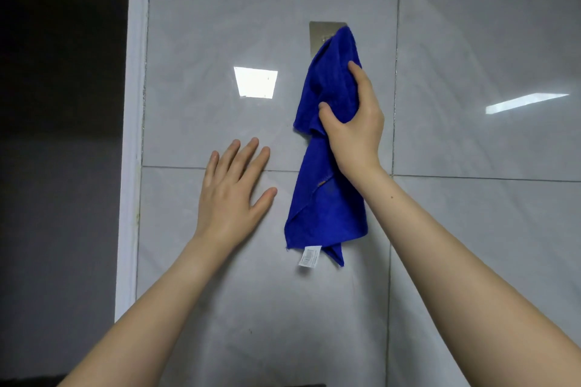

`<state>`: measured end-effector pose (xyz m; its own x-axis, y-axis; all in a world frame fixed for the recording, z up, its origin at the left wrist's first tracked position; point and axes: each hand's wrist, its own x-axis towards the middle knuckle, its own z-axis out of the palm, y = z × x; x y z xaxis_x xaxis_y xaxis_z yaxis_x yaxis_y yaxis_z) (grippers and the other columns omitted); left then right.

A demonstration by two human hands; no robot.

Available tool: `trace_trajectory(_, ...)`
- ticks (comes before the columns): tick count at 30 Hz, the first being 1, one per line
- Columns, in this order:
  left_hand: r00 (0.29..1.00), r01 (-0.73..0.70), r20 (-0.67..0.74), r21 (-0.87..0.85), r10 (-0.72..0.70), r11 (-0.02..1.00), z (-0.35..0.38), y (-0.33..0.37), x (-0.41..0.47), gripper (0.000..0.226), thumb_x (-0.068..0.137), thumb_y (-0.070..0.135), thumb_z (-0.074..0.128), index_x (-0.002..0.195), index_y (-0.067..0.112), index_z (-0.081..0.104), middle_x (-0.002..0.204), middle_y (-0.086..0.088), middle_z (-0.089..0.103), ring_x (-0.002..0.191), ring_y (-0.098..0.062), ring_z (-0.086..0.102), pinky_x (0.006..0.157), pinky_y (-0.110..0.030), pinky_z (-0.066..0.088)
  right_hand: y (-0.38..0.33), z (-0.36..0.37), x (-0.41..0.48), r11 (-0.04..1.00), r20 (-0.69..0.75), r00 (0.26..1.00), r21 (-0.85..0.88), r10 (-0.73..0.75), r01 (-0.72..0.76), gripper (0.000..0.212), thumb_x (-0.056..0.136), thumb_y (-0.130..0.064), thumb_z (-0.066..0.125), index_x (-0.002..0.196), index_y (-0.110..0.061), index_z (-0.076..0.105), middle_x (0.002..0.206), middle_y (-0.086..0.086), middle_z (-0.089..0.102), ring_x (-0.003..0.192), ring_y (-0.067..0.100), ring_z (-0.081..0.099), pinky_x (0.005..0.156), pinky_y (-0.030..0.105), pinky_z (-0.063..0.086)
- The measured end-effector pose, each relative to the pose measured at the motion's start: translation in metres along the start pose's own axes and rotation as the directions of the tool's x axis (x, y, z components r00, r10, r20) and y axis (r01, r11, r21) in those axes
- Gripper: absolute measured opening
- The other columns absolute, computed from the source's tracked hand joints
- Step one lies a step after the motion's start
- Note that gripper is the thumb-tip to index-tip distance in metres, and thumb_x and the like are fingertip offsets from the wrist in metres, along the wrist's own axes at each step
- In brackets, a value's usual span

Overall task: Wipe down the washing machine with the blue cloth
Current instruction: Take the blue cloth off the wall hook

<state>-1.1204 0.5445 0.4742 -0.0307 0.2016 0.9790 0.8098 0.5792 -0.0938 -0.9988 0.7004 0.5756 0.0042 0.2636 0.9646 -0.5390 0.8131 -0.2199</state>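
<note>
Curling round the blue cloth, my right hand is gripping it about its middle, with the thumb pressing over the left of the bunched fabric and the fingers wrapping round the right side. The cloth is hanging down the tiled wall, its top corner reaching up over a small metal hook plate stuck to the tile. The fabric is hiding the hook itself, so I cannot tell whether the cloth is caught on it. Below my hand the cloth is falling in loose folds to a pointed corner, and a white label is dangling from its bottom hem.

My left hand is lying released just left of the cloth, fingers straight and slightly spread, pointing up, palm facing the wall and holding nothing. Whether it is pressing on the tile I cannot tell. Its fingers are crossing a horizontal grout line. Both my bare forearms are reaching up from the lower edge of the view.

The glossy grey tiles are reflecting two bright patches of light, one left of the cloth and one far right. White trim is running down the wall's left edge.
</note>
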Motion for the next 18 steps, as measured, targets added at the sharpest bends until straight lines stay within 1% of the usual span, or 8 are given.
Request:
trace_trajectory(1,1.0,0.0,0.001,-0.003,0.0,1.0,0.0,0.0,0.001,0.063,0.09,0.041,0.059,0.148,0.019,0.046,0.157,-0.002,0.039,0.147,-0.027,0.027,0.122,-0.042,0.008,-0.004,-0.001,0.008,1.0,-0.023,1.0,0.007,-0.012,0.012,0.064,0.087,-0.012,0.065,0.146,-0.017,0.041,0.142,-0.01,0.048,0.126,-0.002,0.044,0.103,0.01,0.037)
trace_trajectory(2,1.0,0.002,0.005,-0.005,-0.002,1.0,0.0,0.0,0.001,0.063,0.09,0.041,0.058,0.148,0.019,0.046,0.157,-0.002,0.039,0.147,-0.027,0.027,0.122,-0.041,0.008,-0.009,-0.003,0.015,1.0,-0.045,0.999,0.015,-0.021,0.022,0.064,0.087,-0.011,0.066,0.146,-0.016,0.042,0.142,-0.01,0.048,0.127,-0.001,0.044,0.104,0.011,0.037)
trace_trajectory(5,1.0,0.008,0.015,-0.019,-0.008,1.0,-0.002,0.001,0.002,0.063,0.09,0.041,0.058,0.147,0.019,0.047,0.157,-0.002,0.039,0.147,-0.027,0.027,0.122,-0.04,0.007,-0.023,-0.01,0.029,0.998,-0.08,0.996,0.038,-0.044,0.047,0.064,0.085,-0.009,0.067,0.145,-0.013,0.042,0.146,-0.005,0.047,0.132,0.004,0.043,0.111,0.024,0.038)
trace_trajectory(9,0.998,0.026,0.051,-0.064,-0.023,0.998,-0.01,0.004,0.003,0.06,0.091,0.031,0.067,0.146,0.016,0.049,0.156,-0.003,0.04,0.147,-0.029,0.029,0.122,-0.046,0.012,-0.034,-0.026,0.014,0.998,-0.05,0.998,0.052,-0.028,0.031,0.064,0.085,-0.009,0.069,0.144,-0.011,0.044,0.144,-0.003,0.049,0.131,0.004,0.045,0.11,0.027,0.04)
trace_trajectory(11,0.995,0.051,0.092,-0.113,-0.041,0.992,-0.019,0.006,0.003,0.056,0.091,0.027,0.069,0.143,0.013,0.053,0.154,-0.005,0.042,0.146,-0.031,0.031,0.121,-0.048,0.016,-0.035,-0.038,-0.008,0.999,-0.01,1.0,0.051,0.013,-0.013,0.063,0.085,-0.009,0.07,0.143,-0.012,0.045,0.143,-0.004,0.05,0.13,0.004,0.047,0.109,0.026,0.042)
trace_trajectory(13,0.99,0.07,0.131,-0.156,-0.049,0.985,-0.03,0.009,-0.003,0.05,0.093,0.025,0.066,0.139,0.011,0.055,0.15,-0.007,0.048,0.141,-0.031,0.037,0.118,-0.048,0.026,-0.036,-0.051,-0.041,0.995,0.039,0.996,0.048,0.085,-0.087,0.063,0.085,-0.011,0.072,0.142,-0.014,0.046,0.141,-0.005,0.052,0.127,0.003,0.049,0.106,0.024,0.044)
trace_trajectory(16,0.983,0.121,0.166,-0.231,-0.084,0.965,-0.049,0.02,-0.029,0.045,0.094,0.025,0.064,0.137,0.013,0.057,0.14,-0.004,0.055,0.13,-0.025,0.048,0.108,-0.038,0.036,-0.038,-0.074,-0.099,0.98,0.111,0.975,0.026,0.192,-0.196,0.062,0.085,-0.012,0.074,0.141,-0.019,0.048,0.137,-0.011,0.055,0.123,0.0,0.052,0.101,0.016,0.045)
trace_trajectory(18,0.975,0.138,0.205,-0.269,-0.083,0.953,-0.063,0.029,-0.055,0.042,0.095,0.027,0.062,0.135,0.014,0.057,0.134,-0.002,0.059,0.124,-0.022,0.051,0.101,-0.034,0.04,-0.042,-0.091,-0.14,0.968,0.145,0.958,0.004,0.249,-0.252,0.062,0.084,-0.012,0.074,0.139,-0.023,0.048,0.134,-0.013,0.055,0.121,0.003,0.054,0.099,0.019,0.047)
